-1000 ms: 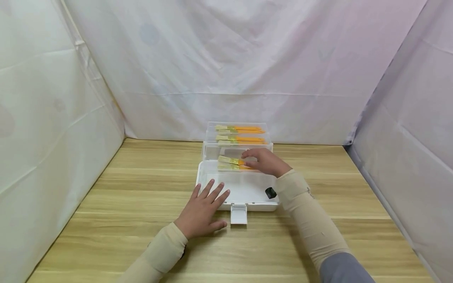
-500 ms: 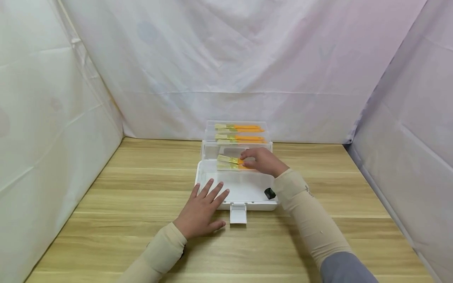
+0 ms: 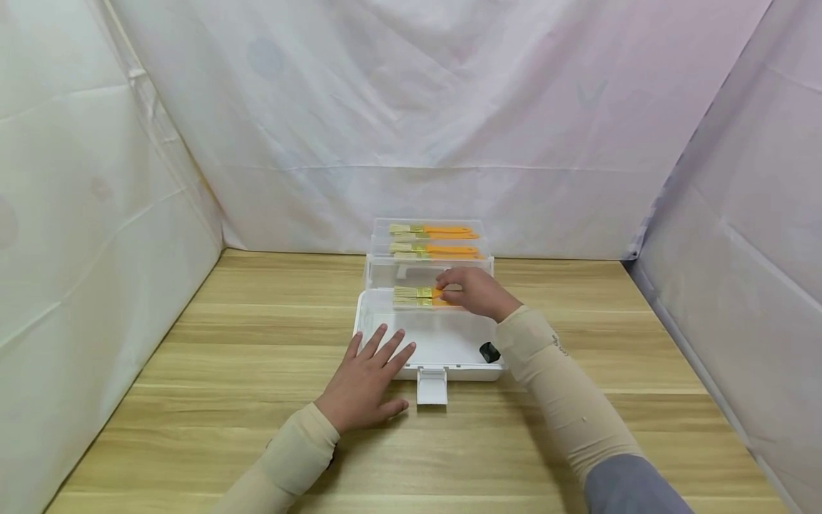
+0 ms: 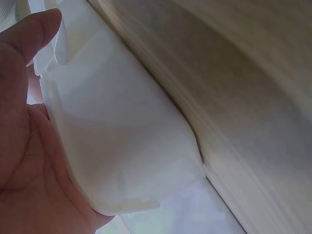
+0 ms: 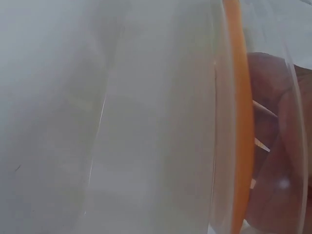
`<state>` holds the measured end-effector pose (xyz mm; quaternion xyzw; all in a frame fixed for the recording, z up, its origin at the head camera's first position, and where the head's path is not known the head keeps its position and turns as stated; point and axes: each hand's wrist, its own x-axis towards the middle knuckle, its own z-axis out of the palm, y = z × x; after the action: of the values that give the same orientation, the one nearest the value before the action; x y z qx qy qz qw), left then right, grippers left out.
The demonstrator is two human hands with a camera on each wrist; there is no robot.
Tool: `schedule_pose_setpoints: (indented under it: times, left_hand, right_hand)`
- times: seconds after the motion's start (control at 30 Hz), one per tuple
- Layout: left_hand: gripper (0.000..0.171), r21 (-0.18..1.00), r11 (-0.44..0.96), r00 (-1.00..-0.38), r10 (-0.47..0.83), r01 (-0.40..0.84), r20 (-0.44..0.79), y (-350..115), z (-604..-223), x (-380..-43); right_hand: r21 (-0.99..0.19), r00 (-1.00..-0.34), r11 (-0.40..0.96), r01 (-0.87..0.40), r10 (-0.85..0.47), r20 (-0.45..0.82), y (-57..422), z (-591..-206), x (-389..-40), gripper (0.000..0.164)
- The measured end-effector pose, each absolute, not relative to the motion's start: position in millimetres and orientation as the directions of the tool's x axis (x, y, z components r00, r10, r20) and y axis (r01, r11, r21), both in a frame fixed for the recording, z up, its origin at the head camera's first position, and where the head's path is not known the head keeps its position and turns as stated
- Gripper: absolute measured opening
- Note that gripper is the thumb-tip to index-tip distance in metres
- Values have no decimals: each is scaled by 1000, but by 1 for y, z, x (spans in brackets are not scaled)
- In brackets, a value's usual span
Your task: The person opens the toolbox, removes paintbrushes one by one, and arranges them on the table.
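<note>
Near the frame's centre, I saw the right hand (image 3: 480,291) pinching a brush (image 3: 416,292); lower, the left hand (image 3: 362,385), fingers spread wide, touched the box (image 3: 424,339).

We can pass over the pale wood-grain tabletop (image 3: 661,343) left of the open white plastic case (image 3: 437,339) and right of the beige-sleeved right forearm (image 3: 568,400). The spread, bare left hand (image 3: 362,389) blocks the case's near-left corner; the bare right hand (image 3: 478,293) and forearm bar its right side. Behind, clear plastic trays (image 3: 385,273) holding orange-handled paintbrushes (image 3: 449,250) rise near the white fabric backdrop (image 3: 417,107).
</note>
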<state>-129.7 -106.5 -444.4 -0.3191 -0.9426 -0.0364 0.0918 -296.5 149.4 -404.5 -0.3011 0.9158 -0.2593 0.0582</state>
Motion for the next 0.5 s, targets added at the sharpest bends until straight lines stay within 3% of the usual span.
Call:
schedule_pose_setpoints:
  times: [0.5]
  left_hand:
    - [90,6,798,-785,592,603,182,-106,-446,-132]
  right_hand:
    - [-525,-827,685,-505,-558,67,148,-403,-294,16]
